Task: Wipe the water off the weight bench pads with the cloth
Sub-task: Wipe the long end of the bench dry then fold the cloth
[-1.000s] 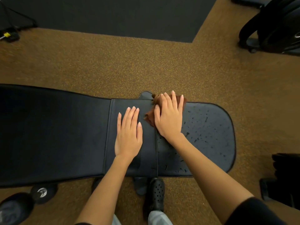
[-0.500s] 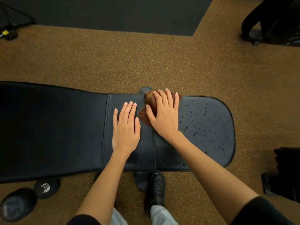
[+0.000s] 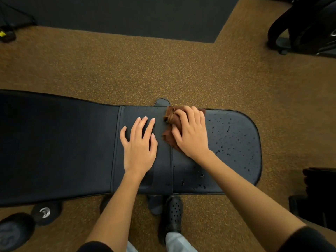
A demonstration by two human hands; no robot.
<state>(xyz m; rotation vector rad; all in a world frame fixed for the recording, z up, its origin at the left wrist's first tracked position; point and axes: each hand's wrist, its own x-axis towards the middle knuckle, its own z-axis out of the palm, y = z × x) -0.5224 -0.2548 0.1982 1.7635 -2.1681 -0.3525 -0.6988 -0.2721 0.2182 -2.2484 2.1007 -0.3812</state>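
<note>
A black weight bench lies across the view, with a long back pad (image 3: pixel 54 142) on the left and a rounded seat pad (image 3: pixel 236 151) on the right. Water droplets dot the seat pad, mostly to the right of my right hand and along the near edge. My right hand (image 3: pixel 190 131) presses down on a bunched brown cloth (image 3: pixel 170 118) at the far left corner of the seat pad, by the seam between the pads. Flat on the back pad's right end rests my left hand (image 3: pixel 139 144), fingers spread, holding nothing.
Speckled brown flooring (image 3: pixel 163 70) surrounds the bench. A dumbbell (image 3: pixel 23 224) lies on the floor at the near left. My black shoe (image 3: pixel 173 213) stands under the bench's near edge. Dark equipment (image 3: pixel 309 24) sits far right, and black objects (image 3: pixel 320 193) near right.
My right hand has drawn the cloth slightly left toward the seam, bunching it more. The left hand has spread its fingers a little and stayed in place.
</note>
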